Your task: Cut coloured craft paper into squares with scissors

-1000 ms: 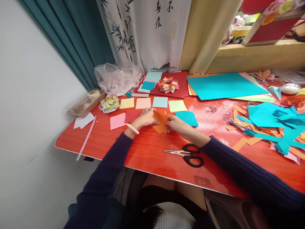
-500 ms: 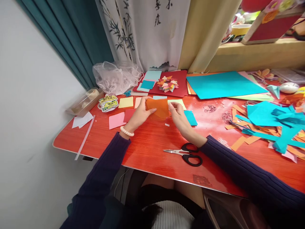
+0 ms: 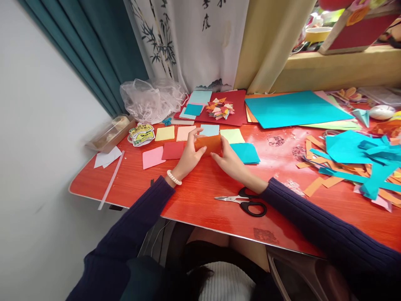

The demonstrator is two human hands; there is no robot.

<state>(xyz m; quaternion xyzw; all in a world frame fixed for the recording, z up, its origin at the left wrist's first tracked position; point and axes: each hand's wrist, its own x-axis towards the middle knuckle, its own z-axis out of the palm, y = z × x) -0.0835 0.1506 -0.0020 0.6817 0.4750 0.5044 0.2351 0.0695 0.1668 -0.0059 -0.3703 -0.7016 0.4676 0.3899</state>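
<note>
Both my hands hold an orange paper square between them, just above the red table. My left hand grips its left side, thumb on the near face. At the right edge, my right hand has its fingers behind the paper and its thumb at the lower corner. Around the hands lie small paper squares: red, pink, yellow, peach, light blue, pale green and blue. Black-handled scissors lie partly open nearer my body.
A folded paper ring sits on red sheets at the back. Large blue paper tops a stack at the back right. Orange and blue scraps are heaped right. A clear bag and a plastic box stand left.
My right hand has moved onto the orange paper's right edge. The paper now sits slightly lower and tilts differently. The small white piece seen below it earlier no longer shows.
</note>
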